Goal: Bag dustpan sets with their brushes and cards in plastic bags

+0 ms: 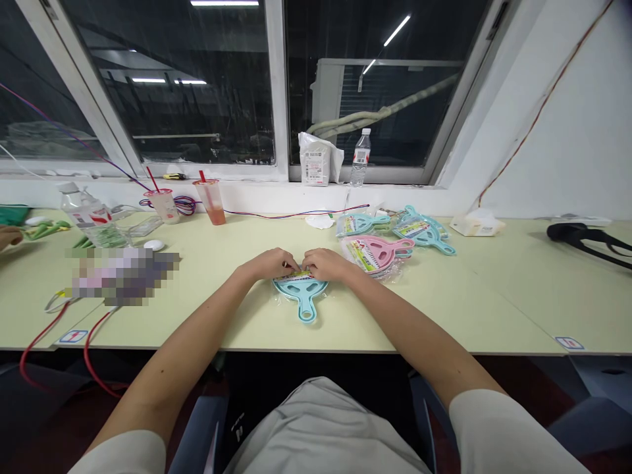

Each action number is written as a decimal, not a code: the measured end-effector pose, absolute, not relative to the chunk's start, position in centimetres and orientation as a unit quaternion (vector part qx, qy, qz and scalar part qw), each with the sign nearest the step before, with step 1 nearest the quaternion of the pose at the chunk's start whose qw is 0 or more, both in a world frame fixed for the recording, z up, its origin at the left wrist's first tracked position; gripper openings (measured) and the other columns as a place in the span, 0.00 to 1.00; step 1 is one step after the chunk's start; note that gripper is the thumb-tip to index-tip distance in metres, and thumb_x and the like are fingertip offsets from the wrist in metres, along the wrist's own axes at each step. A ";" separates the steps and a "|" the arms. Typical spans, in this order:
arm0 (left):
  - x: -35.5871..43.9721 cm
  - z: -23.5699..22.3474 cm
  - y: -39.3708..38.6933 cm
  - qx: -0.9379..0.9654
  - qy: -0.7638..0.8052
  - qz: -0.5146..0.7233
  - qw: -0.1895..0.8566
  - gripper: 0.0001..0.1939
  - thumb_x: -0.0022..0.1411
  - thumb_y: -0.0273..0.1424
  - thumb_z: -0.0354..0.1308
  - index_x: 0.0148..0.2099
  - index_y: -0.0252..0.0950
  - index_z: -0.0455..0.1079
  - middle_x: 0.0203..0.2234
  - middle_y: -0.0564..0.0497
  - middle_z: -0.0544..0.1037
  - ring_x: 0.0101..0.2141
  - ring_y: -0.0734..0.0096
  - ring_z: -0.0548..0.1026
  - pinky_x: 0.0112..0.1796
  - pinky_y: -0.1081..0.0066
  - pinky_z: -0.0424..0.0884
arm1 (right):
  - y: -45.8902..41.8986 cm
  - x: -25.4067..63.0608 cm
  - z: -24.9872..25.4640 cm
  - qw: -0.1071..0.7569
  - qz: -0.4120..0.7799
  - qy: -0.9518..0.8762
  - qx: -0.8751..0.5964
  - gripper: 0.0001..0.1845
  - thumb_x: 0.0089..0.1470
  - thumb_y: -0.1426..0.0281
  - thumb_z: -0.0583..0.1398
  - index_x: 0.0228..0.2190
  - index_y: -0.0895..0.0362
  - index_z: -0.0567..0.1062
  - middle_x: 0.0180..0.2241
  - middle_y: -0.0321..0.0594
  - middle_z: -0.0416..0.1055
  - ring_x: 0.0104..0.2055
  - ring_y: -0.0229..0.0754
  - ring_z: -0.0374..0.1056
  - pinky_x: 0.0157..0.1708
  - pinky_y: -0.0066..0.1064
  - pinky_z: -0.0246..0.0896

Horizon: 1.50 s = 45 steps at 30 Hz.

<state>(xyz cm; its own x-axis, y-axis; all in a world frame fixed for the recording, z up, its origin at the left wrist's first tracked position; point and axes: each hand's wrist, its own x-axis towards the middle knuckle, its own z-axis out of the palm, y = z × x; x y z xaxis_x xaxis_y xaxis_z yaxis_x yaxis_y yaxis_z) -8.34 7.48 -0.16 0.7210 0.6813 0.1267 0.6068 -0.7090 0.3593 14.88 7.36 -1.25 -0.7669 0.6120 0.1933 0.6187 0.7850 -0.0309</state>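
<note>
On the table in front of me lies a light blue plastic piece (307,304) with a short holed handle, which points toward me. It sits in a clear bag with a printed card at its far end. My left hand (271,264) is closed at the far left of this pack, fingertips pinched on the bag. Beside it, nearly touching, my right hand (323,264) is closed on the same far edge; the exact grip is partly hidden. Just right lies a pink pack (378,253) of the same shape, with blue packs (363,224) (425,230) behind it.
Drink cups (162,205) (211,201) and a large bottle (93,220) stand at the back left. A water bottle (361,158) and a white packet (318,160) are on the sill. Black straps (587,237) lie far right. Another person's hand (8,236) shows far left.
</note>
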 end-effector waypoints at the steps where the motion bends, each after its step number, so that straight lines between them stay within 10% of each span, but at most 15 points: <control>1: -8.3 -0.1 7.5 0.916 0.353 0.122 0.146 0.18 0.58 0.27 0.57 0.44 0.50 0.84 0.38 0.54 0.84 0.32 0.68 0.77 0.36 0.72 0.67 | 7.3 14.9 -1.2 0.095 -0.019 -0.940 -0.328 0.19 0.57 0.78 0.55 0.42 0.53 0.82 0.43 0.41 0.76 0.47 0.44 0.71 0.47 0.30 0.59; 45: -8.8 1.1 7.0 0.886 0.448 0.046 0.113 0.08 0.56 0.31 0.56 0.35 0.40 0.77 0.31 0.50 0.80 0.30 0.69 0.73 0.29 0.72 0.63 | 6.9 16.8 0.5 0.018 0.053 -0.868 -0.493 0.07 0.58 0.77 0.58 0.36 0.57 0.76 0.44 0.46 0.74 0.40 0.41 0.69 0.31 0.26 0.53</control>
<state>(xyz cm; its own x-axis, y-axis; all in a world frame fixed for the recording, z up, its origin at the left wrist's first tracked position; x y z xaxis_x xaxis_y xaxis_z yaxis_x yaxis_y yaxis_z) -8.81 7.02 1.08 0.5941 0.8041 -0.0209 0.7835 -0.5726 0.2413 16.82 6.87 0.54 -0.5132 0.8580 -0.0213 0.8542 0.5082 -0.1099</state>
